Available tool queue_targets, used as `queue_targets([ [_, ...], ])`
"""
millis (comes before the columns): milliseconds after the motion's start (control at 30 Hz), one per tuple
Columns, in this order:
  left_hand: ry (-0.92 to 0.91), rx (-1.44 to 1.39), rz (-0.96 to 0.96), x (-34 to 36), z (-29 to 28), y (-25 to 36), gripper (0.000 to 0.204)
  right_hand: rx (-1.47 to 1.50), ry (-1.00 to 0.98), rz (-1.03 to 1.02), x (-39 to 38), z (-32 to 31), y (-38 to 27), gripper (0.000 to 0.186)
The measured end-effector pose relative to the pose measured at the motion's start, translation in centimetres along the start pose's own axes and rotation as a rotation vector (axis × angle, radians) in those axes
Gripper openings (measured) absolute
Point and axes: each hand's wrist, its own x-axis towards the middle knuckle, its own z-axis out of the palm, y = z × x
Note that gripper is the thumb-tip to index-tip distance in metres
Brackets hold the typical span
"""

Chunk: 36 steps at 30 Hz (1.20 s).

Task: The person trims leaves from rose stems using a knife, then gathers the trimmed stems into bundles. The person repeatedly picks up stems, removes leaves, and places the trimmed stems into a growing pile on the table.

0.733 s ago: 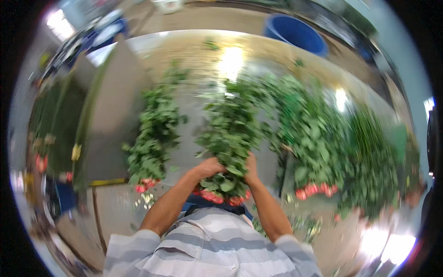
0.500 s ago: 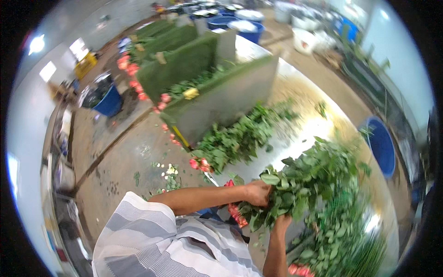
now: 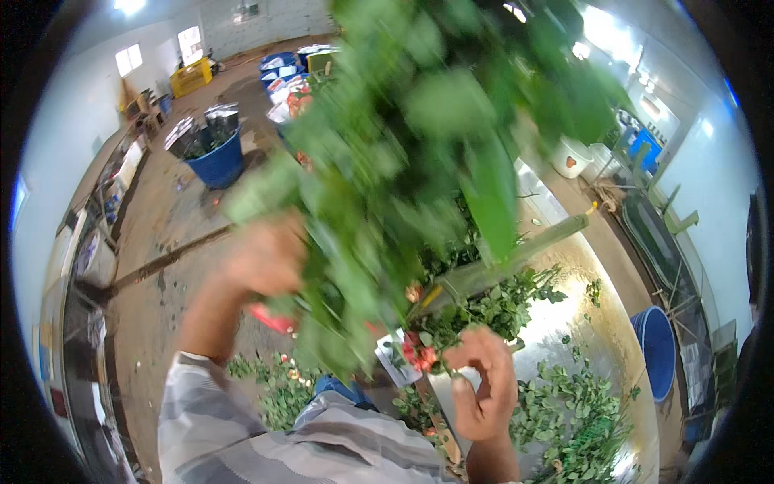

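Brown floor (image 3: 173,323), 2 far windows (image 3: 129,60)

Large green leafy bunch (image 3: 411,161), upper centre, before long silvery metal table (image 3: 556,319), lower right | cut green foliage (image 3: 556,403) on table | round blue plastic tub (image 3: 659,355), right of table | round blue plastic bucket (image 3: 219,165), upper left

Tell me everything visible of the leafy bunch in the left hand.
The leafy bunch is a loose mass of green leaves, some broad and pointed, smeared by blur. Raised close to the camera, it spreads from the picture's upper edge down past the middle, hiding much behind it. The left hand grips it at its left side; blur hides the exact hold.
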Motion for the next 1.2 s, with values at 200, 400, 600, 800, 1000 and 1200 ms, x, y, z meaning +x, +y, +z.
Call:
queue_targets([
  [200, -0.008, 0.183, -0.57, 9.0, -9.9, -22.1, 0.028, 0.429, -0.061, 0.685, -4.1, 8.5, 6.3, 0.037],
  [400, -0.684, 0.275, -0.017, 19.5, 2.7, -34.4, 0.023, 0.331, -0.104, 0.927, -5.5, 12.7, 5.0, 0.036],
  [600, -0.889, -0.235, -0.069, 25.1, 19.8, -34.2, 0.037, 0.216, 0.088, 0.912, -9.4, 12.1, 3.3, 0.042],
  [800, -0.28, -0.024, 0.072, 23.5, 12.4, -27.6, 0.037, -0.012, 0.473, 0.959, -16.2, 4.5, 4.5, 0.037],
  [1000, -0.175, -0.331, -0.029, 14.2, 11.6, -8.2, 0.037, -0.502, 1.081, 1.223, -31.0, -9.7, 4.5, 0.04],
  [1200, -0.668, -0.823, -0.271, 9.0, 16.5, 9.1, 0.038, -1.102, 1.023, 1.366, -44.0, -30.6, 6.0, 0.075],
])
